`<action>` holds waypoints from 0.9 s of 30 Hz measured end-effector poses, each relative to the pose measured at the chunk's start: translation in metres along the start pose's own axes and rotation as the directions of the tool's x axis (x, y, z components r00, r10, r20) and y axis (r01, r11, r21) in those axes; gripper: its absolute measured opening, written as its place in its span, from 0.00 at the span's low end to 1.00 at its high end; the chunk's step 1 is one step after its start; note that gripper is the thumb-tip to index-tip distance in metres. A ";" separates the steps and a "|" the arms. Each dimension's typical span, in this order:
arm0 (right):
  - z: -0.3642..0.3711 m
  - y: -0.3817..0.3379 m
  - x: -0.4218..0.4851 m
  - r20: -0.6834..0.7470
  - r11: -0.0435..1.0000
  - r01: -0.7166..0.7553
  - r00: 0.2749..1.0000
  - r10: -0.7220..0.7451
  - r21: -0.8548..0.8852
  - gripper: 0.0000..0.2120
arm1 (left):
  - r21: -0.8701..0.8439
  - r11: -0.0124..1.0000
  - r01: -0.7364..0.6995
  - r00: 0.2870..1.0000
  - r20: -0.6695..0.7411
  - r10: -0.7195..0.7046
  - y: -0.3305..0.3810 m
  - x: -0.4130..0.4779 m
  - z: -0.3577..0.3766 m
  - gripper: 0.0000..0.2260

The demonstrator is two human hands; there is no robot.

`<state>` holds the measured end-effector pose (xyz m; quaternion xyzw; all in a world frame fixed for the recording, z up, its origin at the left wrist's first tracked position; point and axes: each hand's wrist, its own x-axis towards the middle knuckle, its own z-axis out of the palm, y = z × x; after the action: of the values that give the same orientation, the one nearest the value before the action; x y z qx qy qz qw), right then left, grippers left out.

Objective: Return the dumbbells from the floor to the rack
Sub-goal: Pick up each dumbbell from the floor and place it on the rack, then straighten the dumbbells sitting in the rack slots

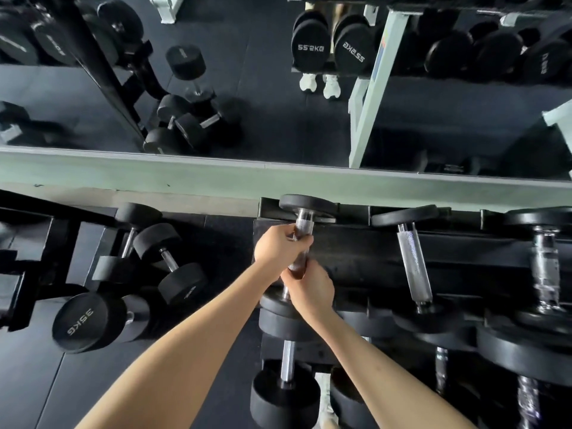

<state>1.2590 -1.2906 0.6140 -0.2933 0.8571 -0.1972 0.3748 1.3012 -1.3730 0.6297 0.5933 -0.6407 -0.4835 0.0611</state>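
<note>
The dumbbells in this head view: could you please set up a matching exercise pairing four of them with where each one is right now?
Things
A. dumbbell with the gripped handle
B. 35KG dumbbell
C. dumbbell with the bare knurled handle
D. 22.5KG pair

Places
1. reflected in the mirror
2. resting on the rack, nobody touching it
3. on the floor, left of the rack
4. at the rack's left end, held by the left hand and right hand

Pairs: A-4, B-3, C-2, D-1
</note>
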 end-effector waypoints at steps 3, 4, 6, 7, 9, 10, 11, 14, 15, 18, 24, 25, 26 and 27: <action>-0.009 0.006 0.002 0.010 0.999 0.020 1.000 -0.020 -0.049 0.14 | -0.116 0.992 0.043 0.999 0.003 -0.043 -0.001 -0.003 0.005 0.03; -0.011 0.008 0.003 0.017 0.998 0.027 1.000 -0.026 -0.049 0.13 | -0.141 0.989 0.051 0.999 -0.002 -0.052 -0.001 -0.004 0.006 0.03; -0.012 0.009 0.003 0.016 0.998 0.044 0.999 -0.043 -0.042 0.13 | -0.162 0.986 0.049 0.999 -0.008 -0.051 -0.002 -0.005 0.007 0.04; -0.010 0.008 0.002 0.009 0.998 0.049 0.999 -0.048 -0.047 0.13 | -0.180 0.982 0.055 0.998 -0.009 -0.057 -0.003 -0.005 0.007 0.04; -0.006 0.006 0.000 -0.011 0.996 0.052 0.999 -0.053 -0.069 0.13 | -0.237 0.968 0.083 0.997 0.009 -0.083 -0.004 -0.006 0.004 0.07; -0.005 0.004 -0.001 -0.027 0.995 0.057 0.998 -0.059 -0.082 0.13 | -0.259 0.960 0.104 0.995 0.022 -0.102 -0.005 -0.007 0.002 0.13; -0.003 0.003 -0.003 -0.042 0.994 0.059 0.997 -0.063 -0.093 0.14 | -0.274 0.954 0.121 0.993 0.031 -0.117 -0.005 -0.008 0.000 0.19; 0.002 -0.003 -0.008 -0.062 0.993 0.060 0.996 -0.067 -0.106 0.16 | -0.314 0.937 0.151 0.988 0.037 -0.147 -0.004 -0.013 -0.005 0.25; 0.003 -0.005 -0.010 -0.064 0.992 0.059 0.996 -0.066 -0.110 0.18 | -0.330 0.931 0.153 0.988 0.033 -0.150 -0.004 -0.013 -0.006 0.26; -0.001 -0.005 -0.010 -0.037 0.996 0.048 0.998 -0.051 -0.072 0.20 | -0.319 0.937 0.143 0.989 0.022 -0.144 0.002 -0.018 -0.007 0.18; -0.009 0.008 -0.021 0.003 0.992 0.099 0.995 -0.100 0.079 0.17 | -0.215 0.969 0.121 0.992 -0.001 -0.124 0.002 -0.019 -0.009 0.08; -0.015 0.012 -0.027 -0.018 0.990 0.109 0.994 -0.108 0.088 0.16 | -0.183 0.976 0.119 0.992 -0.012 -0.123 0.002 -0.021 -0.011 0.02; -0.023 0.020 -0.032 -0.055 0.990 0.114 0.992 -0.110 0.082 0.17 | -0.107 0.988 0.112 0.992 -0.037 -0.116 0.001 -0.022 -0.011 0.09; -0.034 0.032 -0.038 -0.121 0.991 0.123 0.986 -0.115 0.059 0.19 | -0.011 0.994 0.108 0.991 -0.084 -0.108 0.001 -0.025 -0.012 0.16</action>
<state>1.2427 -1.2382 0.6376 -0.3193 0.8515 -0.2644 0.3209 1.3153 -1.3588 0.6491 0.6468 -0.6031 -0.4625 0.0638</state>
